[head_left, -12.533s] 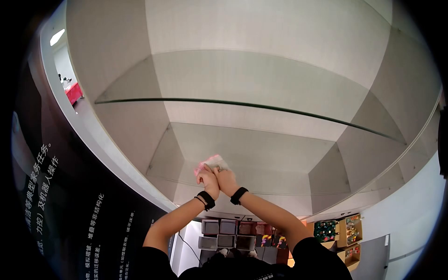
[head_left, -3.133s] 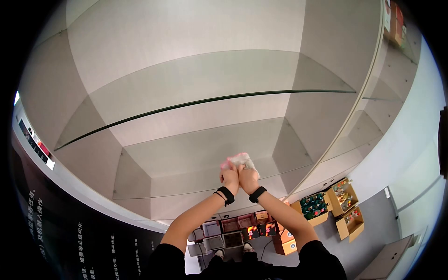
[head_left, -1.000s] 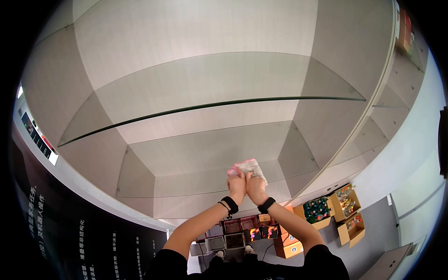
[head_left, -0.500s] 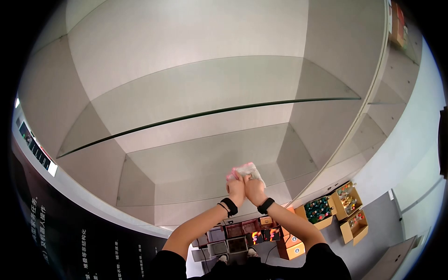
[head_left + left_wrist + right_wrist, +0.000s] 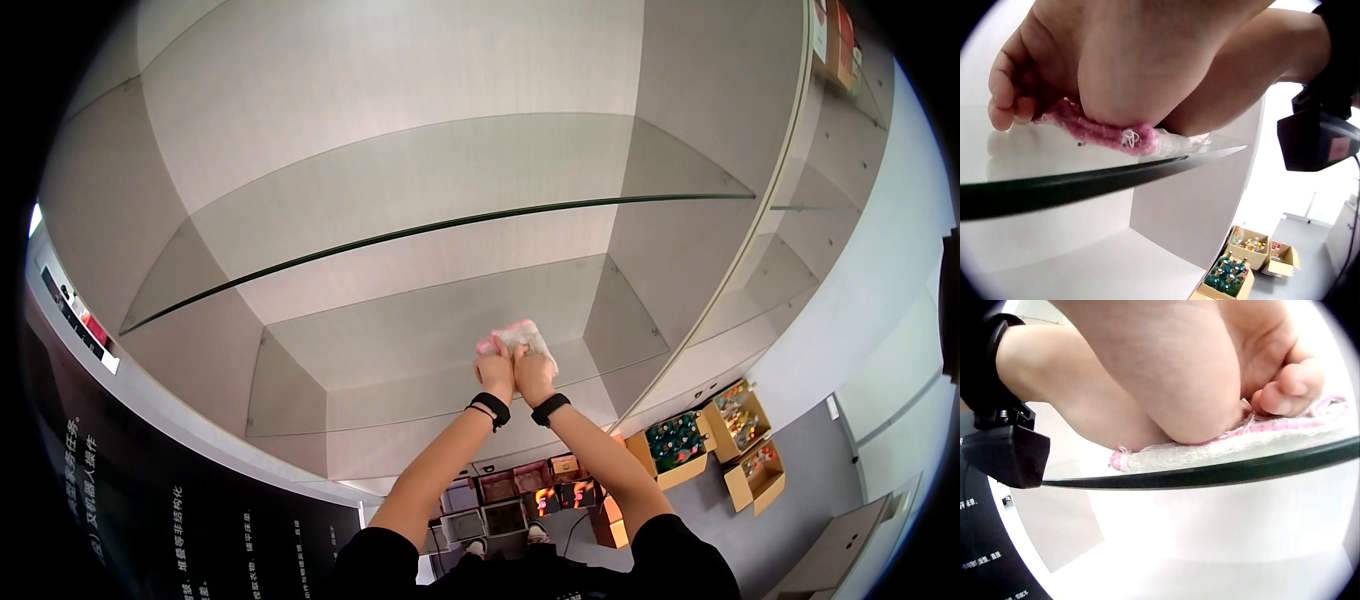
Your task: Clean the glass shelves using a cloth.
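A folded white cloth with pink edging (image 5: 524, 331) lies on the lower glass shelf (image 5: 370, 375), right of its middle. My left hand (image 5: 493, 373) presses on the cloth's left part, its fingers curled. Close beside it, my right hand (image 5: 535, 372) bears on the right part with curled fingers. In the left wrist view the pink border of the cloth (image 5: 1100, 132) bunches under the heel of the hand, just behind the shelf's dark front edge (image 5: 1054, 190). Loose threads hang from the cloth (image 5: 1172, 455) in the right wrist view, where fingertips (image 5: 1275, 403) touch it.
An upper glass shelf (image 5: 450, 222) crosses the cabinet above my hands. Low on the floor stand several bins (image 5: 503, 517) and an orange box (image 5: 608, 525). Cardboard boxes (image 5: 680, 470) with bottles stand to the right. A black panel with white writing (image 5: 215, 530) is at left.
Compared with the oldest frame, both hands and the cloth have moved right along the lower shelf. Within the last half second they have slid a little deeper onto the glass.
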The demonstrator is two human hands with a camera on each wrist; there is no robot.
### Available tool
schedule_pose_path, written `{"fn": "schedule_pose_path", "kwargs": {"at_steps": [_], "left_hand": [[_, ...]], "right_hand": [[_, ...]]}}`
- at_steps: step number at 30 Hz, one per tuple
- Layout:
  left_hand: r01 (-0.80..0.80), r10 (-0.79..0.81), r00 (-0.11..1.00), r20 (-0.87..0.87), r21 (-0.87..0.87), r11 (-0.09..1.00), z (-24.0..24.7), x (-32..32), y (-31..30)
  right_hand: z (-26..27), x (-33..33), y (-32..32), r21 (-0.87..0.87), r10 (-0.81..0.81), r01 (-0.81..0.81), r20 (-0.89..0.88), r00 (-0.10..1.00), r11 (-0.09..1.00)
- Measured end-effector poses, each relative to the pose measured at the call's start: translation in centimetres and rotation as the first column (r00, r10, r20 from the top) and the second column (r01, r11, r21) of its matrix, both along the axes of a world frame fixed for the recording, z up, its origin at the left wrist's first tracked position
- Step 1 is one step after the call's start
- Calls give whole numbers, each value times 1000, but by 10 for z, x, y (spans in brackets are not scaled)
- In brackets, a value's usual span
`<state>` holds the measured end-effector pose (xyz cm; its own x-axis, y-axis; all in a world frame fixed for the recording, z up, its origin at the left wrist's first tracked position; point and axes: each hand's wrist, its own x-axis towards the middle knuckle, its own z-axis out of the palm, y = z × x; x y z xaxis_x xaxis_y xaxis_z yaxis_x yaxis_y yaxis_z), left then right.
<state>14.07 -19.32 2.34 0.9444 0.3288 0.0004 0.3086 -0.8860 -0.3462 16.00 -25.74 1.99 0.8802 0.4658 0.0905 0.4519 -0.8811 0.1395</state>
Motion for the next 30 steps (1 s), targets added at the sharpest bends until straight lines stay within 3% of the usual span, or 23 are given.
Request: {"fn": "schedule_pose_path", "kwargs": {"at_steps": [15, 24, 30], "left_hand": [[88, -90, 995, 50, 32, 996, -4, -16, -2], [53, -50, 997, 66, -47, 997, -6, -12, -1], [74, -75, 992, 102, 8, 997, -11, -13, 0]], "right_hand": [[-2, -12, -8, -40, 78, -75, 73, 994, 996], [-5, -8, -6, -52, 76, -73, 70, 995, 996], [-3, -12, -8, -90, 70, -62, 93, 993, 994]]}}
